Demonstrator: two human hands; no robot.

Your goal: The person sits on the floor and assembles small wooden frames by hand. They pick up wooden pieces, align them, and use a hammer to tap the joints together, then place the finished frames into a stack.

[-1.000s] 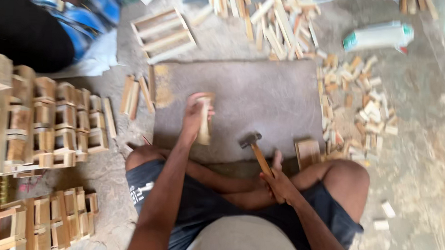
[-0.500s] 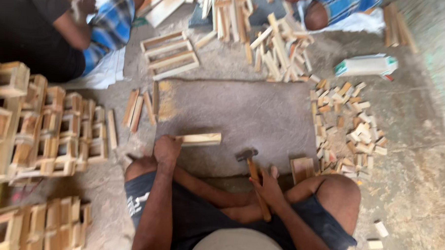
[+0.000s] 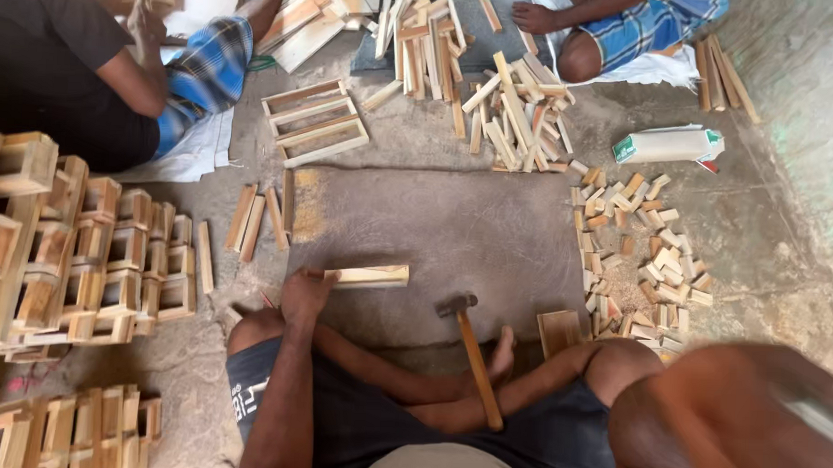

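One wooden strip point(image 3: 369, 277) lies on the floor mat point(image 3: 454, 217), steadied for nailing, with the left hand point(image 3: 305, 295) clasping its end. Hammer point(image 3: 472, 356) lies unheld. Right hand point(image 3: 752, 412) blurred, grip unreadable.

Raw matt wood slat point(image 3: 369, 277) centre frame, hammer point(image 3: 472, 351) w/ dull metal head & wood handle, rough grey slab point(image 3: 453, 235), checked cloth point(image 3: 200, 79) upper left.

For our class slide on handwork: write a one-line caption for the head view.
Seated on the floor, left hand grips a wooden strip beside a hammer.
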